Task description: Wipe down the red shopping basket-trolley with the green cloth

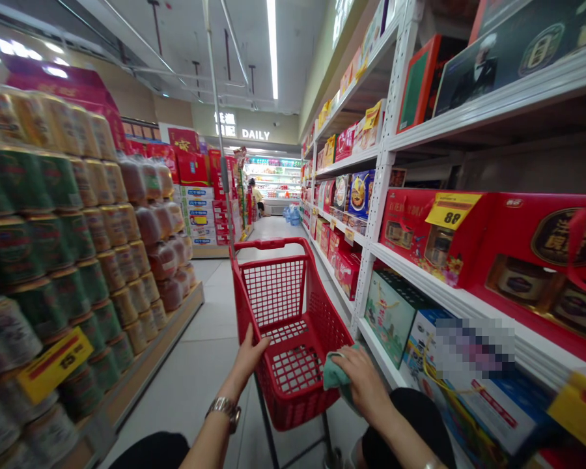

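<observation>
A red plastic shopping cart (305,326) with a lattice basket stands in front of me on dark legs. I see no goods in its basket. My left hand (251,357) grips the cart's left rim, its thumb over the top edge and its other fingers partly hidden outside. In my right hand (364,381) a green cloth (336,372) is bunched against the right rim. Part of the cloth hangs down below that hand. A metal watch (223,412) circles my left wrist.
White shelves (383,195) with red gift boxes (532,260) run close along my right. Stacked cans (29,247) on a low platform line the left. An aisle floor (209,312) leads between them. Far ahead, a person (257,197) is near lit display shelves (276,176).
</observation>
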Demonstrator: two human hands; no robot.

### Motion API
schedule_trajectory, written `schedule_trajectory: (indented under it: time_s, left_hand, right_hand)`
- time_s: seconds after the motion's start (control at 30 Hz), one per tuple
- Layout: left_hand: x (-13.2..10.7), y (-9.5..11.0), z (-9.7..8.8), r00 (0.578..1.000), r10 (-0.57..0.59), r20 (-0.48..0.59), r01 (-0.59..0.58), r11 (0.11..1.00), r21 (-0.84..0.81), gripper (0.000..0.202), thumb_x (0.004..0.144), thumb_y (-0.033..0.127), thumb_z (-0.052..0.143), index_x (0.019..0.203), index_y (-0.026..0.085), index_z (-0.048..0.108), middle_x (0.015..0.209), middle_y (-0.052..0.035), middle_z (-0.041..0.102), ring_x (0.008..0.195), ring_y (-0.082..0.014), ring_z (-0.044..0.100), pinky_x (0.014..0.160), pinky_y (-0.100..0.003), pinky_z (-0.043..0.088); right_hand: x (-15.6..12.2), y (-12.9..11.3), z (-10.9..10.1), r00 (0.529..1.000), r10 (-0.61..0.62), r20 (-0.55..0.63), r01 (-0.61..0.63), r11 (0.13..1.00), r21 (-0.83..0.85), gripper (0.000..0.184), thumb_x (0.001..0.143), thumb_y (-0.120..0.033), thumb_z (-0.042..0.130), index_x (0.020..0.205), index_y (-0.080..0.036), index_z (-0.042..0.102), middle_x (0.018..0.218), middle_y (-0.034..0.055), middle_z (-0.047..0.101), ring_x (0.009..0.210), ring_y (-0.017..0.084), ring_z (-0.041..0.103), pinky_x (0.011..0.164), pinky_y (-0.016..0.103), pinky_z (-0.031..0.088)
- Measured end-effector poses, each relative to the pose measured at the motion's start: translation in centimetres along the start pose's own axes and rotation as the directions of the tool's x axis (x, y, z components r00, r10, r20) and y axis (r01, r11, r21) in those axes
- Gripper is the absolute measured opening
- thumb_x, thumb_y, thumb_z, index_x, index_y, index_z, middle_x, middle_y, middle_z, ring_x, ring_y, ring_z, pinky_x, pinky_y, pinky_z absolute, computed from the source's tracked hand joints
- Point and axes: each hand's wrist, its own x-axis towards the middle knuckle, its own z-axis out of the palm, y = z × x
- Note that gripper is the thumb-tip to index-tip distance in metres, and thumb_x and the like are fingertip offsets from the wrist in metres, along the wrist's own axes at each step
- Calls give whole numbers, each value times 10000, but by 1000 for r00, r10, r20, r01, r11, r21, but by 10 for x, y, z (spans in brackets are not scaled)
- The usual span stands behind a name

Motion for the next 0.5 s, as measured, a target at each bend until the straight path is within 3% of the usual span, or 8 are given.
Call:
schedule_trajectory:
  time_s: [0.1,0.2,0.3,0.5]
  left_hand:
    - [1,10,-14,999,-34,-36,36,998,50,760,868,418,660,1538,113,469,1510,-165,600,1379,-273,595,1161,-347,451]
    - [-4,17,-26,985,-51,-163,77,984,158,606,875,477,651,1366,123,639,1405,-164,683,1341,-305,625,1132,-372,476]
    - [-16,14,-32,960,-78,-269,139,966,217,523,863,475,675,1261,137,702,1299,-161,743,1247,-323,688,1056,-386,533]
    - [-40,1,-32,970,-65,-233,123,963,242,520,871,186,635,1391,184,648,1211,-88,790,1118,-247,750,975,-314,568]
  right_hand:
    - [0,-23,4,1000,-12,12,11,1000,23,659,764,3,478,1323,-274,689,1354,85,706,1304,278,610,1206,563,364]
    - [2,-44,13,997,-75,-1,75,996,52,620,817,-9,530,1351,-297,658,1353,68,705,1282,267,618,1209,536,364]
    - [5,-63,24,992,-101,-70,104,994,39,582,849,-4,557,1342,-299,651,1314,63,722,1239,259,636,1196,522,380]
    - [16,-88,40,970,-120,-211,110,992,-56,473,914,-25,557,1297,-281,665,1250,67,745,1162,254,665,1141,498,432]
